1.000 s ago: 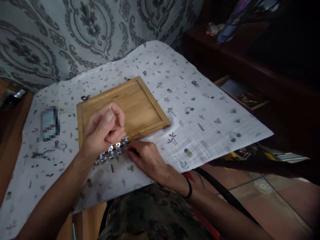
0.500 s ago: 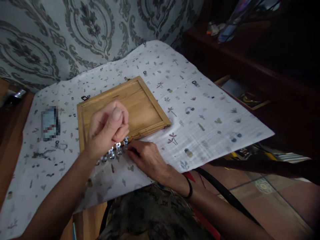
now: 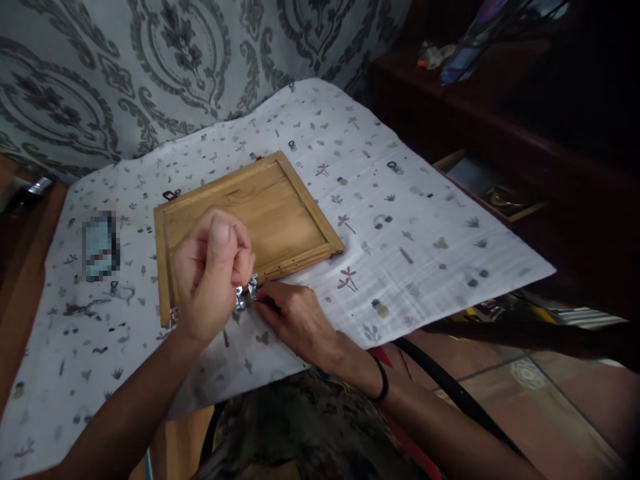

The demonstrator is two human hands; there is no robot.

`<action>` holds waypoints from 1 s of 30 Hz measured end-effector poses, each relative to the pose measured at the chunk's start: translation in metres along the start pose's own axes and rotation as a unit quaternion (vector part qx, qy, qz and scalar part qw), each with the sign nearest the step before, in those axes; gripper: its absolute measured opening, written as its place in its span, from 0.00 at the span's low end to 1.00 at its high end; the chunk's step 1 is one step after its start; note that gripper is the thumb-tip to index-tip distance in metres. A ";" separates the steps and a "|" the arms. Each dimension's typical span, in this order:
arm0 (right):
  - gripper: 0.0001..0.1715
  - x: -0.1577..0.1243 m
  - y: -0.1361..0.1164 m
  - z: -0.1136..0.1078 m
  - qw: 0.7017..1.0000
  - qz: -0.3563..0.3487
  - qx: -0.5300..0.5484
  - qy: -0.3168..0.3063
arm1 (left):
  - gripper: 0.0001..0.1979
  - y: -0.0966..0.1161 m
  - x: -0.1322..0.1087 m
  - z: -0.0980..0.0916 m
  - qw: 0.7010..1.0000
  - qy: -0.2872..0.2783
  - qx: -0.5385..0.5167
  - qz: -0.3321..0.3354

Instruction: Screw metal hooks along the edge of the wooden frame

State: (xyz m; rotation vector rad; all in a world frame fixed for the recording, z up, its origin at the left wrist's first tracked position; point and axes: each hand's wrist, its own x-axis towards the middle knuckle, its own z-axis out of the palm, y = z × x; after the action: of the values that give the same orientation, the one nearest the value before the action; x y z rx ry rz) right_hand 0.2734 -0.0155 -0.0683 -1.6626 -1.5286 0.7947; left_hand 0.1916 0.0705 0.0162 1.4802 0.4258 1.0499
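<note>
A wooden framed panel [image 3: 270,207] lies flat on a white printed cloth, its near edge angled toward me. Small shiny metal clips [image 3: 240,300] sit along that near edge, partly behind my left hand; another metal piece [image 3: 174,315] shows at the near left corner. My left hand [image 3: 215,260] is closed in a fist over the near edge, thumb uppermost; whatever it grips is hidden. Just right of it, my right hand [image 3: 295,317] pinches at a metal clip [image 3: 253,285] on the edge, with its fingertips partly out of sight.
The printed cloth [image 3: 440,267] covers the table. A blurred-out phone [image 3: 100,247] lies at the left. Beyond the cloth on the right stands dark furniture with an open drawer [image 3: 500,190]. A patterned grey backing [image 3: 180,60] rises behind the table.
My left fist has turned slightly and shifted a little left and down, covering more clips and uncovering the panel's near left corner. The right hand stays almost in place.
</note>
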 end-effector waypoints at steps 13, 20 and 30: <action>0.05 0.001 0.000 -0.001 1.000 0.005 -0.011 -0.003 | 0.21 0.005 0.023 -0.021 0.971 -0.199 -0.059 -0.121; 0.05 0.001 0.001 0.001 1.000 0.006 -0.011 -0.006 | 0.21 0.004 0.028 -0.027 0.961 -0.236 -0.061 -0.130; 0.05 0.001 0.000 0.001 1.000 0.000 -0.014 0.007 | 0.16 0.003 0.001 -0.012 0.998 -0.044 -0.045 -0.011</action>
State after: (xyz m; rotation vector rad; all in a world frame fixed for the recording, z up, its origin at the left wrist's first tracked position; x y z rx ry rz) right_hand 0.2727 -0.0142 -0.0689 -1.6857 -1.5364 0.7628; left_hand 0.1817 0.0783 0.0177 1.4325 0.3281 0.9715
